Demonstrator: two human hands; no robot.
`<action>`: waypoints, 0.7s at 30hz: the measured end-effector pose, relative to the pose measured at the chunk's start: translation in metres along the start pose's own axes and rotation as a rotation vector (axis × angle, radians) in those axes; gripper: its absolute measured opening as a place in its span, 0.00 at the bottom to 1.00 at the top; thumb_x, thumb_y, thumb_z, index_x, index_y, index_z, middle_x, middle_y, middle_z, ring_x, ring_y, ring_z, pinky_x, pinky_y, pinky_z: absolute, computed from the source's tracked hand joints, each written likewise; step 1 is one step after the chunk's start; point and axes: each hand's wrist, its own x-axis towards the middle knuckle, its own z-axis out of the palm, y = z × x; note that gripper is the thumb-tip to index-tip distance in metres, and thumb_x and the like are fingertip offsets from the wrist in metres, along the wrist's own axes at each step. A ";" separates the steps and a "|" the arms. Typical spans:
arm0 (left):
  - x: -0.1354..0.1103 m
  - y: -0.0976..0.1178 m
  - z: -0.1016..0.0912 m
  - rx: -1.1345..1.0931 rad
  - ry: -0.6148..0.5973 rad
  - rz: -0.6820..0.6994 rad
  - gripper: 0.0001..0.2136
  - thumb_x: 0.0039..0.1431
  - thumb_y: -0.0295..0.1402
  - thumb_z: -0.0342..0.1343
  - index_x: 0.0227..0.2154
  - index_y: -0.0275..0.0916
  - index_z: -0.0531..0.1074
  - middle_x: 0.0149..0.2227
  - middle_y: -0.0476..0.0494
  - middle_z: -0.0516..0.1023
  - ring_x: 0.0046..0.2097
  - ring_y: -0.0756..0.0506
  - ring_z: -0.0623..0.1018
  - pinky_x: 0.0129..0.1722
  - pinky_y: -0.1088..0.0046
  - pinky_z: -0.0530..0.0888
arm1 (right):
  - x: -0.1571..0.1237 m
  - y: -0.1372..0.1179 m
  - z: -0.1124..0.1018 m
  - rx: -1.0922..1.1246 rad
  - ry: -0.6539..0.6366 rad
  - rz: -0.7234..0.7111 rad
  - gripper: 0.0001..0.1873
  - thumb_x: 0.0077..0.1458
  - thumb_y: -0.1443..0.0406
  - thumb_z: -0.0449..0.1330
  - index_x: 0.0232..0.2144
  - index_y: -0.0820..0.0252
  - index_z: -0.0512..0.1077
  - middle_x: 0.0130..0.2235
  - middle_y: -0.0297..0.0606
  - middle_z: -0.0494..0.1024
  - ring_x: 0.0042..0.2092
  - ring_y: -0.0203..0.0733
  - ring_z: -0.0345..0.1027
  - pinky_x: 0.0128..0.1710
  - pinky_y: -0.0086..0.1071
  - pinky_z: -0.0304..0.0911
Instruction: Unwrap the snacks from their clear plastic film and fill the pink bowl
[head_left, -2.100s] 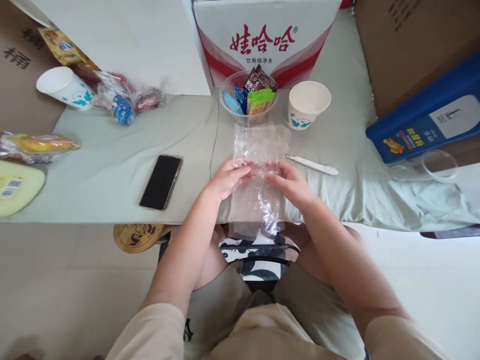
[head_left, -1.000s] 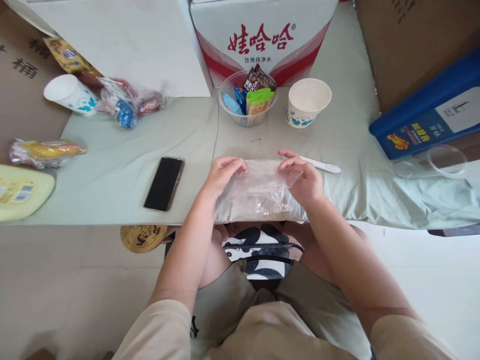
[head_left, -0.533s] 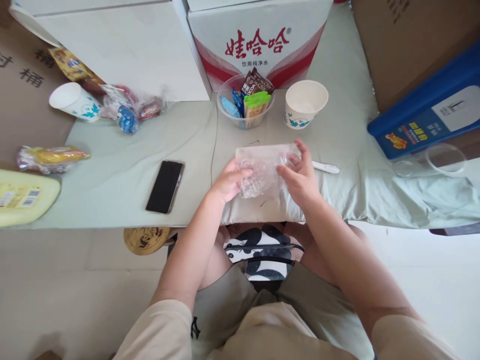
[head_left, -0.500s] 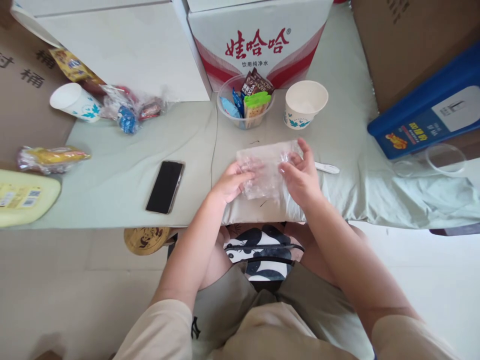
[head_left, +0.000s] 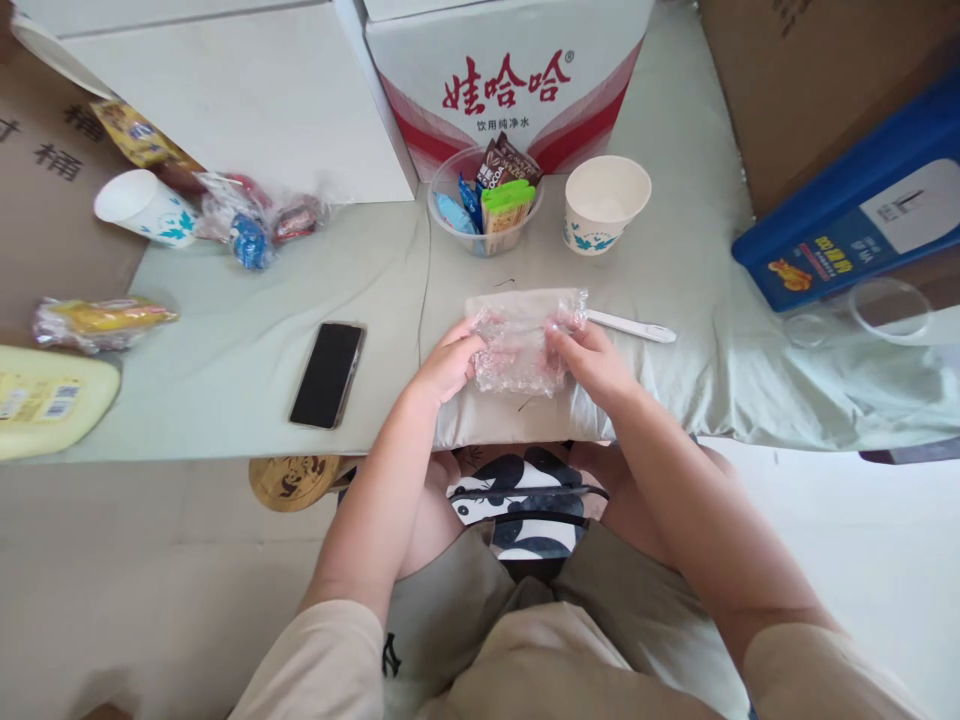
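A clear crinkled plastic bag (head_left: 521, 335), folded into a short band, lies on the pale green cloth (head_left: 225, 340) near the table's front edge. My left hand (head_left: 448, 365) pinches its left side with closed fingers. My right hand (head_left: 592, 362) grips its right side, fingers curled on the plastic. Both hands rest on the cloth with the bag between them.
A white pen-like tool (head_left: 631, 326) lies just right of the bag. Behind stand a clear cup of snack packets (head_left: 486, 200), a paper cup (head_left: 604, 204) and a red-and-white carton (head_left: 510, 80). A black phone (head_left: 328, 373) lies left. A blue box (head_left: 855, 215) sits right.
The long bag that hung over the table edge has been folded up into a short band. Both hands moved slightly away from me with it and now pinch its sides.
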 end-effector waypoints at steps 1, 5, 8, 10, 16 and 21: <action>-0.001 0.001 0.000 0.003 -0.005 -0.015 0.26 0.47 0.27 0.55 0.53 0.38 0.72 0.35 0.43 0.84 0.40 0.41 0.85 0.40 0.64 0.80 | -0.001 -0.001 -0.001 -0.004 -0.029 0.021 0.15 0.49 0.53 0.66 0.33 0.56 0.70 0.23 0.30 0.73 0.26 0.37 0.66 0.28 0.31 0.61; -0.004 0.002 -0.006 0.035 0.013 -0.003 0.24 0.48 0.28 0.54 0.52 0.40 0.71 0.21 0.53 0.76 0.25 0.47 0.80 0.25 0.76 0.75 | -0.001 -0.001 -0.004 0.045 0.011 0.023 0.17 0.46 0.54 0.67 0.34 0.56 0.69 0.22 0.27 0.70 0.22 0.33 0.62 0.24 0.29 0.56; -0.006 0.004 -0.011 -0.040 -0.041 0.005 0.17 0.50 0.28 0.57 0.45 0.40 0.73 0.16 0.58 0.67 0.18 0.51 0.72 0.18 0.80 0.69 | 0.001 0.002 -0.004 0.114 0.054 0.008 0.16 0.48 0.54 0.66 0.34 0.54 0.69 0.19 0.24 0.65 0.19 0.32 0.56 0.20 0.29 0.51; -0.007 0.006 -0.012 -0.145 -0.067 0.004 0.10 0.50 0.26 0.59 0.37 0.40 0.72 0.17 0.58 0.66 0.17 0.53 0.70 0.17 0.81 0.68 | 0.001 0.001 -0.005 0.195 0.070 -0.007 0.15 0.48 0.55 0.66 0.34 0.53 0.68 0.18 0.23 0.62 0.18 0.32 0.54 0.19 0.29 0.50; -0.006 0.012 -0.008 -0.173 0.004 0.108 0.09 0.57 0.32 0.58 0.24 0.37 0.67 0.23 0.52 0.69 0.24 0.53 0.74 0.27 0.76 0.77 | -0.001 -0.010 -0.009 0.342 -0.026 -0.039 0.20 0.50 0.45 0.61 0.30 0.54 0.69 0.26 0.33 0.72 0.28 0.40 0.70 0.28 0.34 0.66; 0.003 0.005 -0.003 0.015 0.135 0.293 0.10 0.47 0.23 0.61 0.26 0.38 0.65 0.27 0.55 0.68 0.25 0.57 0.71 0.26 0.82 0.69 | -0.001 -0.003 -0.007 0.130 0.003 -0.012 0.19 0.49 0.48 0.65 0.29 0.56 0.67 0.27 0.32 0.71 0.28 0.36 0.66 0.29 0.31 0.62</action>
